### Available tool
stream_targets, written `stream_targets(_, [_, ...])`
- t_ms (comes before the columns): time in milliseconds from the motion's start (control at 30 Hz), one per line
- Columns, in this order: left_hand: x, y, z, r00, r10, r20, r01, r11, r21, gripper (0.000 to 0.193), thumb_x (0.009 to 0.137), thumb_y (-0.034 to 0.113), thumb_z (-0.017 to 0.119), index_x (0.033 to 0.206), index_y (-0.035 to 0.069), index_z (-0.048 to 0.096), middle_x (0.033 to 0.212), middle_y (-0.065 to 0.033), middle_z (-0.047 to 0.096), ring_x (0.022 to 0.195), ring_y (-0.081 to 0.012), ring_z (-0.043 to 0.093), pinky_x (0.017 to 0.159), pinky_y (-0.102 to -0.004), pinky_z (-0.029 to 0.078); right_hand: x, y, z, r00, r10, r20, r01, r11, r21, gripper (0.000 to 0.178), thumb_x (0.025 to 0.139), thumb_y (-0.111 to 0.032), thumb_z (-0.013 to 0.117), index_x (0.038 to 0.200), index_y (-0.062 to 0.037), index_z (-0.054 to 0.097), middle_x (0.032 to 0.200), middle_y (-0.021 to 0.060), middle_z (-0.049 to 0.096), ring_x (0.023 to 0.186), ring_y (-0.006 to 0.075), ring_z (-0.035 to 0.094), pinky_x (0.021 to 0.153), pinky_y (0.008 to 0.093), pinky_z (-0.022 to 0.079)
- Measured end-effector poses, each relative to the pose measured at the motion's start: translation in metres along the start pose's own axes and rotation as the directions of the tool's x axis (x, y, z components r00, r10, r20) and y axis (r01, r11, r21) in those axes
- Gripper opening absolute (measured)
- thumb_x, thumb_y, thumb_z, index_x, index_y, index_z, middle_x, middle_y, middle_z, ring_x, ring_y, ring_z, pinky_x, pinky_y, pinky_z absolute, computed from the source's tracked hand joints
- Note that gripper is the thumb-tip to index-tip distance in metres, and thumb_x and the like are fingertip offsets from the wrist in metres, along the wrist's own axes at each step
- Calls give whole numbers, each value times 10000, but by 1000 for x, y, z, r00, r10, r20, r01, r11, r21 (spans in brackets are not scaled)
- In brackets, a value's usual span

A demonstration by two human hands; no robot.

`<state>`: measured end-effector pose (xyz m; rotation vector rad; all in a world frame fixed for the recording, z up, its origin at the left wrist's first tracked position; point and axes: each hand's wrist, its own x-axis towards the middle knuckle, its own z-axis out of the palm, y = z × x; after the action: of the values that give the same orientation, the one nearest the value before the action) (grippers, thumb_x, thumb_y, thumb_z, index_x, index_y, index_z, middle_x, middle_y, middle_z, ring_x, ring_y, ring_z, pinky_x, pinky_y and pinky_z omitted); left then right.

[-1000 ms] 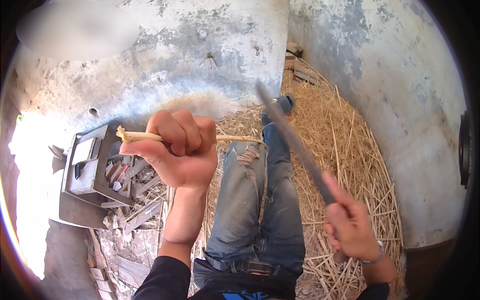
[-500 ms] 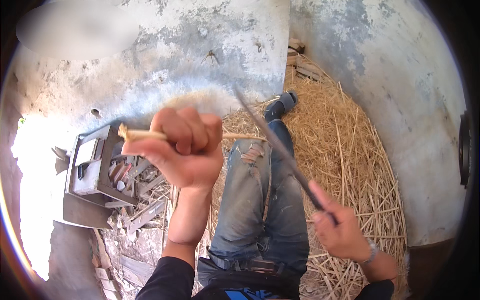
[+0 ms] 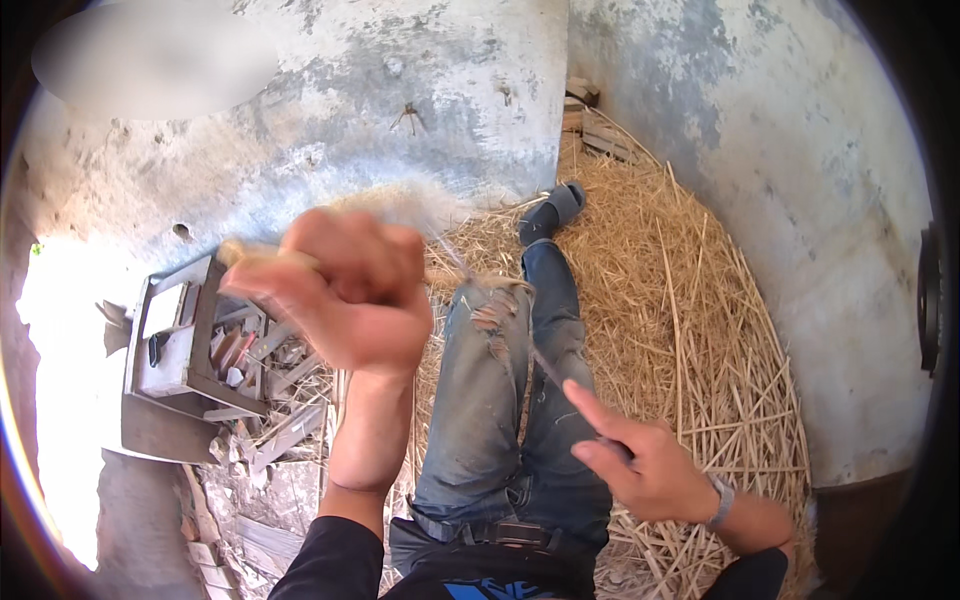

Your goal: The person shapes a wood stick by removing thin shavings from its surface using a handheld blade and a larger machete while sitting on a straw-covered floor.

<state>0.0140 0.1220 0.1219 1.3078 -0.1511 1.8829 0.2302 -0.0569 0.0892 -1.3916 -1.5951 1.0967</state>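
Note:
My left hand, smeared by motion, is closed in a fist around a pale thin stick. One rough end of the stick pokes out past my thumb; its other end runs right, over my bent knee. My right hand grips the dark handle of a long, thin knife, index finger stretched along it. The blade slants up and left over my legs toward the stick. It is blurred, so whether it touches the stick cannot be made out.
Straw-like shavings and strips cover the floor at the right. To the left, an overturned wooden box lies beside broken wood pieces. Peeling walls close in ahead and at the right. A dark round object hangs at the far right.
My right hand has moved left and the knife blade has swung left, toward the stick. My left fist, still around the stick, has shifted slightly left. The whole view has also shifted a little.

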Motion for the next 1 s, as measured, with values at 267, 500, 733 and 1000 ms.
stream_targets(267, [-2,-2,6,997,8,-71,-7,1000,11,607,1018,666,360,633,202,292,520,75,195,441,-62,68,395,-259,79,15,5,8,998,-66,1,66,997,-27,532,1005,-158,598,1504,-38,459,844,80,673,603,88,529,627,250,484])
stream_targets(500, [-5,1,-7,1000,-6,-30,4,997,-79,614,1008,678,378,637,195,296,528,76,190,460,-64,56,401,-255,89,14,12,13,981,-169,-100,164,985,-54,554,1011,-145,574,1531,-42,410,847,78,657,609,86,556,617,258,472])
stream_targets(733, [-8,6,-24,999,-30,29,34,993,-116,647,987,702,389,620,178,293,515,69,186,427,-71,85,396,-251,100,12,19,11,951,309,8,-300,918,259,529,1020,-165,582,1526,-92,446,834,57,644,563,61,559,548,240,461])
stream_targets(1000, [13,5,-45,888,-65,456,253,896,-364,700,967,700,467,554,176,256,438,67,263,335,-66,230,360,-232,127,13,60,36,999,14,-36,-9,987,159,520,1048,-217,548,1537,-89,424,690,-25,570,525,39,468,527,219,408])
